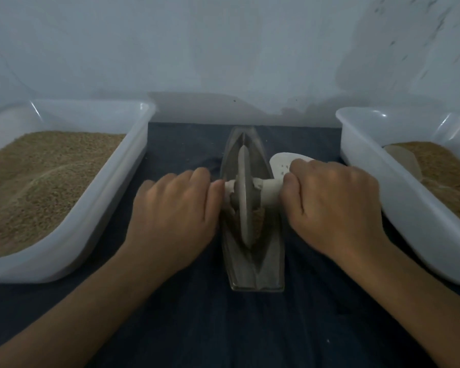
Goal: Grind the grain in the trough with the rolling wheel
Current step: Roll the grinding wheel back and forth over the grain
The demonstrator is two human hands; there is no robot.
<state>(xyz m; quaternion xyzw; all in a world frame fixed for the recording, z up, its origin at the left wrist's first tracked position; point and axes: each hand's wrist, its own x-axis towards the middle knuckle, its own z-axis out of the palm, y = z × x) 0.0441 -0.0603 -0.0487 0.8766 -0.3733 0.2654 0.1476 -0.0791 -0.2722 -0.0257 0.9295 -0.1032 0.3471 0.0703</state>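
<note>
Head view shows a dark cloth-covered counter point(191, 328) with two white tubs of grain, left tub point(72, 235) and right tub point(398, 208). Between them lies the metal trough point(252, 272), its long axis running straight away from the person, pointed far end toward the wall. Left hand point(174, 216) and right hand point(335, 205) each clench an end of the axle handle point(267, 188), which lies crosswise. The rolling wheel point(243, 197) stands upright on edge in the trough, grain point(258, 221) beside it

tubs point(112, 187) flanking trough point(252, 272), scoop point(279, 162) beside
</note>
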